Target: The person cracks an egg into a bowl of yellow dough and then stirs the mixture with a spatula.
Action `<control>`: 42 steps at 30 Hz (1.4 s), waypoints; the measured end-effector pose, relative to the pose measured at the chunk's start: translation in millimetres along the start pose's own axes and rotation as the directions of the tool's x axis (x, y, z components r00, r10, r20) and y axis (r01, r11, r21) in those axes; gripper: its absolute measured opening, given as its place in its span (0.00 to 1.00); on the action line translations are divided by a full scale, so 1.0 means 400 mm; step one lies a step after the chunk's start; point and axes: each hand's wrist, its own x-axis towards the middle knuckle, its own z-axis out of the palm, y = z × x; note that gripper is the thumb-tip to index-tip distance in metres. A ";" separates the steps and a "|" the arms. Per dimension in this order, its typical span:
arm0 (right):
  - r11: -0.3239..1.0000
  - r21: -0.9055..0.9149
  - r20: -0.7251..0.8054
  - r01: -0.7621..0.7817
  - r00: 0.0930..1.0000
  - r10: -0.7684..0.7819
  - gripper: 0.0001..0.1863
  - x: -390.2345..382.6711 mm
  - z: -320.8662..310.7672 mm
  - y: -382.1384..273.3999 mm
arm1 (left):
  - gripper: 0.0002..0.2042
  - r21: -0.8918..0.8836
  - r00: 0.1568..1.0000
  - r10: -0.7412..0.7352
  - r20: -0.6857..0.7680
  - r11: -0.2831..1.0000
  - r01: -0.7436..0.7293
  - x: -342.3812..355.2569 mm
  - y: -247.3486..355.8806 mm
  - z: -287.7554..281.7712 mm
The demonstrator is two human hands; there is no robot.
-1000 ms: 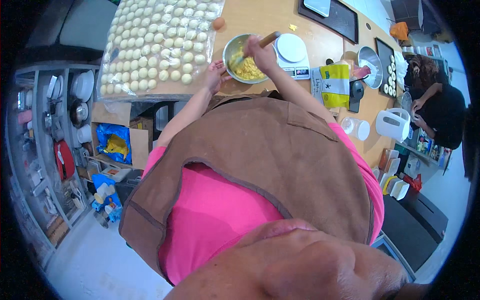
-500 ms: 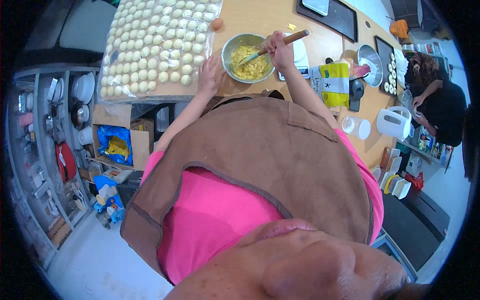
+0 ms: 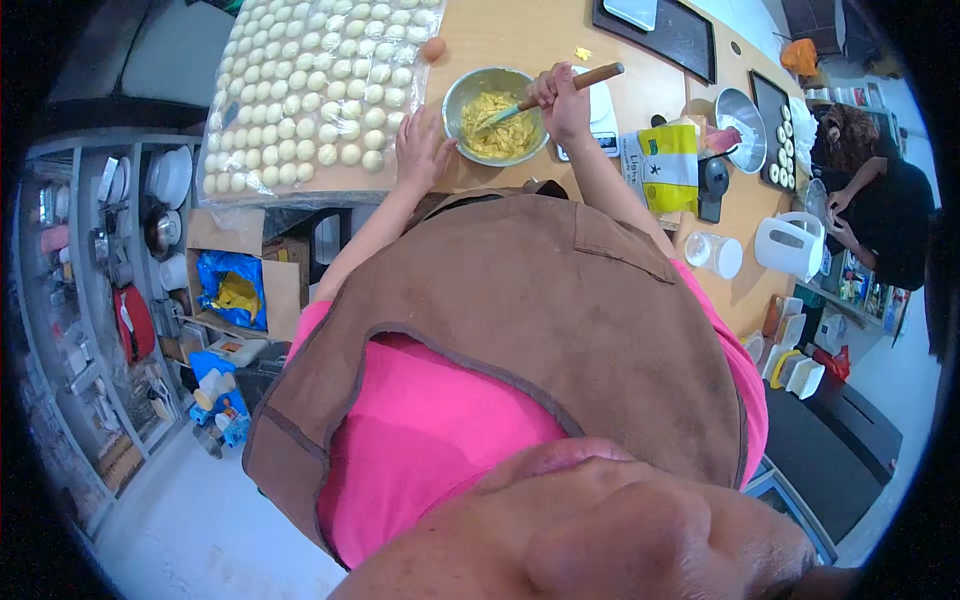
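My right hand [image 3: 560, 103] is wrapped round the wooden handle of a spatula [image 3: 597, 75], whose pale blade reaches down into a metal bowl [image 3: 452, 105]. In the bowl lies a lumpy yellow mixture [image 3: 505, 135]. My left hand [image 3: 422, 150] rests with fingers spread at the bowl's left side, holding nothing; whether its fingertips touch the rim I cannot tell. A brown egg [image 3: 433, 48] lies beyond it, beside many round pale dough balls [image 3: 300, 95] on a plastic sheet.
Right of the bowl are a white kitchen scale [image 3: 600, 115], a yellow and white bag [image 3: 668, 165], a clear jar [image 3: 712, 254], a white jug [image 3: 790, 246] and a steel bowl [image 3: 740, 130]. Dark trays [image 3: 660, 40] stand farther back. Another person [image 3: 880, 220] works at the far right.
My right hand and the spatula's handle have shifted slightly to the right. My left hand stays beside the bowl with little movement.
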 end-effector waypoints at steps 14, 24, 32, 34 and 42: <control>1.000 0.008 -0.035 -0.006 0.999 0.006 0.22 -0.005 -0.014 0.004 | 0.24 -0.142 0.988 0.116 0.100 0.985 -0.102 -0.013 0.019 -0.033; 0.999 0.014 0.007 0.037 0.999 -0.037 0.21 0.022 0.061 0.013 | 0.24 -0.180 1.000 -0.010 -0.007 0.984 0.008 -0.038 -0.014 -0.016; 0.949 -0.313 0.019 0.028 1.000 -0.024 0.21 0.051 0.124 0.051 | 0.21 0.076 0.995 0.046 0.085 0.996 -0.052 -0.034 0.034 -0.059; 0.925 -0.378 0.047 0.031 0.999 -0.014 0.23 0.051 0.141 0.055 | 0.22 0.155 0.991 0.081 0.105 0.983 -0.096 -0.049 0.030 -0.068; 0.949 -0.315 0.013 0.002 1.000 0.003 0.21 0.046 0.134 0.052 | 0.20 0.254 0.970 0.130 0.207 0.950 -0.181 -0.076 -0.047 -0.083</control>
